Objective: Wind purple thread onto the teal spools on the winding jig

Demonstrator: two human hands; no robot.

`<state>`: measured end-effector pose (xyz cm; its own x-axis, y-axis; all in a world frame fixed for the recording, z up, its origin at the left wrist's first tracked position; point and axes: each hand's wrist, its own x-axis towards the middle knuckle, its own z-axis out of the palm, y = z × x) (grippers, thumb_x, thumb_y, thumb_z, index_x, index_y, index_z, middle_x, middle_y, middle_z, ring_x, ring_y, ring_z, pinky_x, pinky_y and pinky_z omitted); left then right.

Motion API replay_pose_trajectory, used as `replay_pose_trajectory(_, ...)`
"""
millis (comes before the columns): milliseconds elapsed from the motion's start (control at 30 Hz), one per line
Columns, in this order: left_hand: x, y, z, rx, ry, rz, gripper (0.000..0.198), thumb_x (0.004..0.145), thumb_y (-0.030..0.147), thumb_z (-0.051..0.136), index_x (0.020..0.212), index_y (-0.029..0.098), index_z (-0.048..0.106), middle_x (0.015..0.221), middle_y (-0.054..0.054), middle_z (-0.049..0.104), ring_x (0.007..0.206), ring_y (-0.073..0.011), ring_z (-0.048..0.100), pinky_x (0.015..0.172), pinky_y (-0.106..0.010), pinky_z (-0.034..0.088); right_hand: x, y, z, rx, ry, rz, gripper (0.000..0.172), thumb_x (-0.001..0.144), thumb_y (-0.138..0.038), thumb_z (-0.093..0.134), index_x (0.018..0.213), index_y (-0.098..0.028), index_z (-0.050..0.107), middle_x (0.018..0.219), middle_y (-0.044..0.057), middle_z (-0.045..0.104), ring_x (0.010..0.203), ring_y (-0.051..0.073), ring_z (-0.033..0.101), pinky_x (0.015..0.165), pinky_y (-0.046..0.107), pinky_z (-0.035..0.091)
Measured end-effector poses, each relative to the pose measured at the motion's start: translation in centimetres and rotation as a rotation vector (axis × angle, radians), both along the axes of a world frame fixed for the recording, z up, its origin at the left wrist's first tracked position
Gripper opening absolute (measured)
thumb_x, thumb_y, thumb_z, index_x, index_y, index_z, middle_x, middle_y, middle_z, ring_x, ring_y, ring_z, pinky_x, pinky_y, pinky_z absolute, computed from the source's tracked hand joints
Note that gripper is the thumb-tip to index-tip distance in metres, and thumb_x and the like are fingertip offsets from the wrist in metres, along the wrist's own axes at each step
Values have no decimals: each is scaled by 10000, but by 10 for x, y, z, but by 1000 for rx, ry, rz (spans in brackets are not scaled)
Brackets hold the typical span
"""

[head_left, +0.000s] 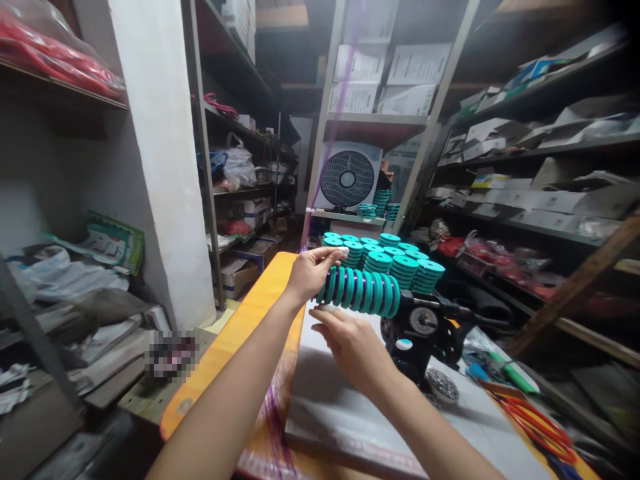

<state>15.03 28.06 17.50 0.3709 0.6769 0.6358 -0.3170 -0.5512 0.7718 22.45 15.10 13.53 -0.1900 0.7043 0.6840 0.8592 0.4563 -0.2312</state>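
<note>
Bare forearms [240, 380] cross the tabletop's [263, 297] near edge; orange cable [540, 423] lies by its right edge. Right hand [353, 340], fingers extended, is beneath the ribbed teal disc row [360, 291]; left hand [311, 272], fingertips drawn together at its left end, contents undetermined. Row's long axis, above tabletop, points rightward into black machine [423, 337]; teal stacks [377, 261] behind.

Box fan [347, 177] (black-grilled) below white boxes [418, 65].

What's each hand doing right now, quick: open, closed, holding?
Left hand: fingers bent at the left end of the teal row; grip cannot be told.
Right hand: open, fingers extended below it, nothing visibly held.
</note>
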Motion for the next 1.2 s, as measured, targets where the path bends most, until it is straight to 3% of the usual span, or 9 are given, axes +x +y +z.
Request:
replay_pose_trajectory(67,-1,-1,2,-39,-43,-13,349,780,464,659,975,187,743,994,-79,746,831,-199,691,786,-315,524,2,-9,25,48,44,13,163,896,-206,494,854,-226,650,807,35,680,590,131,580,567,253,436)
replay_pose_trajectory(167,-6,-1,6,-66,-123,-58,330,758,446,690,946,182,751,1083,-91,711,902,-205,678,835,-334,530,11,-3,61,177,222,-99,163,903,-244,494,896,-224,656,776,26,681,611,135,585,605,263,448)
replay_pose_trajectory(300,-15,2,12,2,-130,-79,286,755,434,700,883,187,769,1202,-112,639,1061,-236,624,913,-352,508,25,38,79,94,275,-69,145,812,-175,572,876,-208,697,904,56,701,801,185,632,731,308,481)
replay_pose_trajectory(433,-19,6,15,31,-85,-105,279,750,436,705,878,197,771,1231,-115,622,1096,-244,606,933,-361,495,31,67,73,37,333,-42,126,787,-238,620,835,-184,723,828,63,712,714,174,637,680,302,500)
replay_pose_trajectory(633,-11,12,7,-32,-158,-112,296,714,432,737,888,195,771,1118,-104,704,1055,-247,634,922,-364,490,36,75,71,1,414,15,75,738,-215,644,739,-177,709,757,42,704,719,174,641,673,282,495)
replay_pose_trajectory(800,0,11,-3,-191,-282,-148,360,698,444,747,968,206,751,933,-64,760,743,-193,702,718,-326,540,38,73,73,38,547,70,147,778,-340,633,770,-194,633,747,12,629,687,142,597,615,255,471)
replay_pose_trajectory(933,-1,7,-8,-163,-227,-92,324,730,412,725,962,186,748,751,-30,754,624,-141,668,616,-256,517,29,55,72,-27,636,173,203,836,-419,567,832,-218,536,738,-14,592,570,115,562,455,222,420)
replay_pose_trajectory(1067,-4,7,-7,-120,-147,-39,294,754,387,703,951,173,749,692,-23,744,627,-140,666,606,-237,507,8,25,47,-58,569,178,116,904,-299,484,825,-216,500,724,-18,571,601,111,557,535,229,456)
replay_pose_trajectory(1200,-3,10,-9,-102,-137,-51,320,788,403,669,1001,172,730,697,-42,749,712,-176,708,681,-265,519,-7,13,0,25,42,-118,213,943,-149,355,833,-184,534,773,23,558,684,123,534,627,237,430)
